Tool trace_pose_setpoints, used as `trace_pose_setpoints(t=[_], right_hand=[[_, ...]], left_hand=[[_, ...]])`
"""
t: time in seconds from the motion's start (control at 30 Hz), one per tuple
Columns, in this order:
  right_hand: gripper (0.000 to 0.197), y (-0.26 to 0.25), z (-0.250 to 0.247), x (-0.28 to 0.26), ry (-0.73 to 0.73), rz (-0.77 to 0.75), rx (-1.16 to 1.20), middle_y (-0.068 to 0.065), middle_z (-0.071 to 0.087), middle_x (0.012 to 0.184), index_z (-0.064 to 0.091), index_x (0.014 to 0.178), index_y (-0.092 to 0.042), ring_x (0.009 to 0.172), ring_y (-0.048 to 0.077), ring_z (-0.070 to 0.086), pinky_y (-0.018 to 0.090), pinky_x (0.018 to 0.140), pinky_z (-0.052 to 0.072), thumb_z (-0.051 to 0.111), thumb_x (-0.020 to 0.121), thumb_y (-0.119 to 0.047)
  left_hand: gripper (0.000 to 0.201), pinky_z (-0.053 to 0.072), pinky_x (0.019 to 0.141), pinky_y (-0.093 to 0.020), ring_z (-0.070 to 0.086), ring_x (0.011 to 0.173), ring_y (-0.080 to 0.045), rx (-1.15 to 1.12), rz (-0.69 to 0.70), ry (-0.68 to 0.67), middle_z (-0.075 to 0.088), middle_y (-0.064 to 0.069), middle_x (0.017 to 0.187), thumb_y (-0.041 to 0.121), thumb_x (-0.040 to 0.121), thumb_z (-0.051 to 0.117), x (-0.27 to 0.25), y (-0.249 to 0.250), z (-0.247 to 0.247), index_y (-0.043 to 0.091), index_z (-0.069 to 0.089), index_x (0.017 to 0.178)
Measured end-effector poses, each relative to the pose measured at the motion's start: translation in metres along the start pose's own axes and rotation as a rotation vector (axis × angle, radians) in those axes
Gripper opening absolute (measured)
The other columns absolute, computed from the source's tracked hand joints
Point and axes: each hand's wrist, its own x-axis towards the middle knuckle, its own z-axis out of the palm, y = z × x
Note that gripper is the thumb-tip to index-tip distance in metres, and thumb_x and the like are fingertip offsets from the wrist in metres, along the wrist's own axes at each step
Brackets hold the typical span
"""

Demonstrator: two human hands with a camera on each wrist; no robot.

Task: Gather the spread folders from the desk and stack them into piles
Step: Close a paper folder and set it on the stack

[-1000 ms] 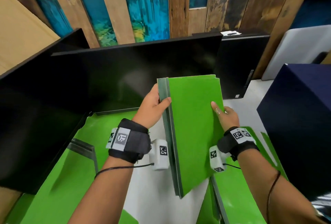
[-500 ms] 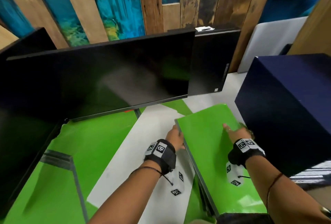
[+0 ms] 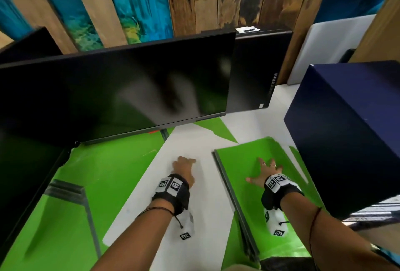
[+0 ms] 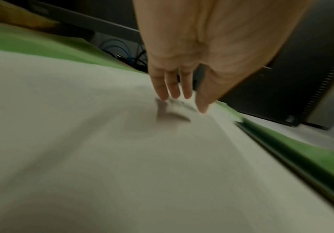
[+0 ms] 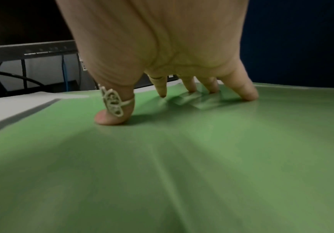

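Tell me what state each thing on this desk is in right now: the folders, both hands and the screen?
Folder pile: closed, lying flat, edges roughly aligned.
Right hand: fingers spread, pressing down on the pile's top folder.
Left hand: fingers straight, fingertips at the bare white desk, holding nothing.
Left folders: spread flat, not yet gathered.
Monitor: screen dark.

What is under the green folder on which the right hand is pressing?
The green folder tops a stack of folders; their grey edges show along its left side. The right hand presses it flat. Their count and what lies beneath stay hidden.
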Motion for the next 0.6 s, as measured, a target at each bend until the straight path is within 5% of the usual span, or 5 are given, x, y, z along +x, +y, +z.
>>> trace_pose_setpoints(t=[0.07, 0.2, 0.3, 0.47, 0.6], right_hand=[[0.097, -0.004, -0.004, -0.001, -0.008, 0.020, -0.014, 0.019, -0.007, 0.155, -0.002, 0.150, -0.023, 0.142, 0.045, 0.001, 0.052, 0.115, 0.018, 0.060, 0.082, -0.054], [0.082, -0.024, -0.007, -0.004, 0.033, -0.016, -0.002, 0.015, -0.003, 0.156, 0.008, 0.150, -0.019, 0.143, 0.042, 0.005, 0.050, 0.114, 0.024, 0.060, 0.086, -0.023], [0.081, -0.048, 0.001, -0.011, 0.156, -0.227, -0.088, 0.013, -0.002, 0.158, 0.012, 0.149, -0.023, 0.145, 0.035, 0.003, 0.047, 0.116, 0.023, 0.060, 0.084, -0.015], [0.077, -0.083, 0.030, -0.031, 0.029, -0.504, -0.127, -0.004, -0.011, 0.158, 0.011, 0.147, -0.043, 0.145, 0.033, -0.008, 0.061, 0.111, 0.011, 0.053, 0.083, -0.058], [0.095, -0.091, 0.050, -0.034, -0.014, -0.505, -0.228, -0.006, -0.023, 0.155, -0.003, 0.145, -0.048, 0.142, 0.037, -0.020, 0.072, 0.105, 0.004, 0.053, 0.073, -0.072]], left_hand=[[0.058, 0.036, 0.107, -0.039, 0.030, 0.130, -0.031, -0.036, -0.186, 0.073, 0.026, -0.008, 0.141, 0.007, 0.084, 0.052, -0.002, -0.027, -0.016, 0.021, 0.035, 0.138], [0.100, 0.036, 0.106, -0.040, 0.035, 0.129, -0.033, 0.042, -0.481, 0.053, 0.032, -0.014, 0.138, 0.054, 0.065, 0.074, -0.006, -0.070, -0.034, 0.005, 0.026, 0.138], [0.101, 0.040, 0.104, -0.039, 0.044, 0.127, -0.032, -0.105, -0.494, 0.050, 0.041, -0.016, 0.138, 0.047, 0.065, 0.078, -0.005, -0.090, -0.036, 0.001, 0.025, 0.138], [0.046, 0.044, 0.094, -0.032, 0.055, 0.116, -0.031, -0.293, -0.295, 0.142, 0.058, -0.015, 0.128, 0.023, 0.087, 0.061, -0.013, -0.099, -0.039, 0.007, 0.046, 0.128], [0.044, 0.042, 0.096, -0.032, 0.053, 0.120, -0.031, -0.306, -0.253, 0.181, 0.055, -0.015, 0.131, 0.019, 0.091, 0.055, -0.025, -0.103, -0.048, 0.009, 0.043, 0.132]])
